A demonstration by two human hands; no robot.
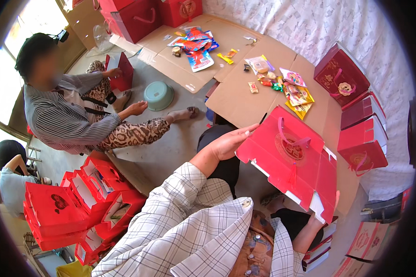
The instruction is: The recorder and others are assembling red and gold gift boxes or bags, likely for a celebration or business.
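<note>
Your left hand [230, 142] grips the left edge of a red, flap-edged cardboard gift box [289, 159]; your right hand [313, 223], partly hidden behind it, grips the near right side; the box tilts above brown cardboard sheeting [231, 101], colourful plastic-wrapped sweets [293, 92] lying beyond.

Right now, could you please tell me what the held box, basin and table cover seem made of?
Held box: probably card, smooth red face; white shows at its edges. Basin: likely plastic, smooth, evenly coloured. Table cover: seemingly cardboard, matte brown with straight seams.
</note>
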